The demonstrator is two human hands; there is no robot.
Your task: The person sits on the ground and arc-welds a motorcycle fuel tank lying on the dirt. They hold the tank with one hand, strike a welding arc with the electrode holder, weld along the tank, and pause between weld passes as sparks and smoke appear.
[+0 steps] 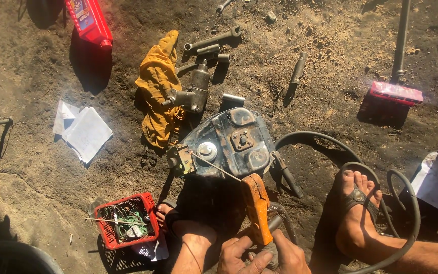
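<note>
Both hands sit at the bottom centre, wrapped together around the handle of an orange electrode holder (256, 205). My left hand (235, 255) grips from the left, my right hand (289, 254) from the right. A thin welding rod (215, 166) runs from the holder's jaws up-left to a hinge bracket on the left edge of a dark, worn metal cover (229, 142) lying on the dirt. My bare left foot (183, 223) is below the cover, my sandalled right foot (357, 213) to its right.
A red mesh basket (126, 219) of wires lies bottom left. A yellow rag (159, 91), an impact wrench (194, 87) and spanners (214, 40) lie above the cover. Black cable (330, 144) loops at right. A red bottle (89, 20), papers (82, 129) and a red-headed tool (395, 92) lie around.
</note>
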